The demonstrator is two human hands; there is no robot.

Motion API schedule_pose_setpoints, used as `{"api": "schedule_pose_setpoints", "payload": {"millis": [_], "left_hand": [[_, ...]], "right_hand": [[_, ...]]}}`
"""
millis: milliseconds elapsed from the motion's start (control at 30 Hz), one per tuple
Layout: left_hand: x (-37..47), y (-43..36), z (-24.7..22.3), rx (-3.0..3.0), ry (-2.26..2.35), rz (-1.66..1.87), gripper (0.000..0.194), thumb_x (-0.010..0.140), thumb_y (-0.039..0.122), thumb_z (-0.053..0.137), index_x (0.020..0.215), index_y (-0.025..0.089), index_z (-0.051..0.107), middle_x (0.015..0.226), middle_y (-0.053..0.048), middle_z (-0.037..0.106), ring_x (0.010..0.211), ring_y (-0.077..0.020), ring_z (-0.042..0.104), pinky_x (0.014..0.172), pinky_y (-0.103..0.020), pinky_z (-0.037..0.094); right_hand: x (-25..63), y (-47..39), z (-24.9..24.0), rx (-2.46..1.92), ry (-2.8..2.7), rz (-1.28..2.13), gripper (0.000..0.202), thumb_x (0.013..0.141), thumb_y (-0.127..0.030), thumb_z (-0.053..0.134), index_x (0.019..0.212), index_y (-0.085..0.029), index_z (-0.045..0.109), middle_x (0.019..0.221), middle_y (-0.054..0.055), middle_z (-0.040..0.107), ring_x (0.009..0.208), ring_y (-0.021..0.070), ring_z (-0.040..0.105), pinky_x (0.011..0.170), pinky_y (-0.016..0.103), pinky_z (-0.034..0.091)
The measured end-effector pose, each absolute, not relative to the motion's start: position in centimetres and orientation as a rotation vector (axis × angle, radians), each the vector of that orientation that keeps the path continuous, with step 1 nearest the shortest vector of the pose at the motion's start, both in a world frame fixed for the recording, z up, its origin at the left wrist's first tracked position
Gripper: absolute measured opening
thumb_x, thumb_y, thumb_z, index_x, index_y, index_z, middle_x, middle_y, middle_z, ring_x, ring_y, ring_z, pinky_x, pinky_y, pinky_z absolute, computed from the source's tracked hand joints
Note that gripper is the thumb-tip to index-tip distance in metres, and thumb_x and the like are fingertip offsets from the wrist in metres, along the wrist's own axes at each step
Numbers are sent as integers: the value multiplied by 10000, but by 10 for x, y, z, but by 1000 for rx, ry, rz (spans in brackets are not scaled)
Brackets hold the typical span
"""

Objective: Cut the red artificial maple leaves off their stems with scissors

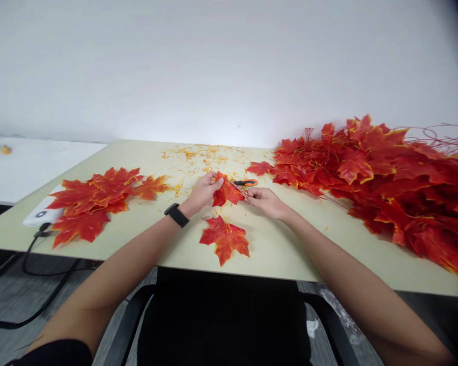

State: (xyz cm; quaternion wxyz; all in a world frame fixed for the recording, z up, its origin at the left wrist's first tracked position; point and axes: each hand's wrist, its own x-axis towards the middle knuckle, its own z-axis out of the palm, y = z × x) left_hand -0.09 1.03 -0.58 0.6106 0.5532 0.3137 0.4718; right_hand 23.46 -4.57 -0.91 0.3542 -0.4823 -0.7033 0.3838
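My left hand (205,192) pinches a red artificial maple leaf (227,192) by its left side, above the middle of the table. In my right hand (266,201) is a pair of small metal scissors (246,194), with the blades lying at the leaf's upper right edge. Whether the blades are apart I cannot make out. Just behind the scissors lies a tool with an orange and black handle (246,182). Nearer to me, a second maple leaf (225,239) rests flat on the table.
Thin yellow and orange trimmings (204,155) are scattered across the back of the cream table (290,254). On the left, stacked leaves (95,195) partly cover a white device (41,211) with a black cable (32,244). A large heap of leaves (389,178) with red stems fills the right side.
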Motion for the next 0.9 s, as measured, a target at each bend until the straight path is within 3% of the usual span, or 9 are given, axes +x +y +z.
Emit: {"api": "schedule_pose_setpoints", "payload": {"millis": [467, 900], "left_hand": [[-5, 14, -10, 1331, 700, 1024, 357, 850, 450, 867, 811, 157, 667, 778, -48, 717, 693, -151, 674, 677, -278, 523], [-4, 13, -11, 1377, 703, 1061, 285, 884, 399, 826, 781, 174, 683, 736, -31, 673, 650, -133, 619, 641, -275, 487]], "right_hand": [[237, -43, -14, -1263, -1812, 962, 425, 842, -472, 668, 663, -230, 368, 682, -34, 353, 651, 135, 321, 612, 294, 258], [237, -48, -6, -1286, -1878, 952, 410, 834, -466, 649, 666, -234, 356, 669, -43, 324, 621, 123, 284, 592, 302, 221]]}}
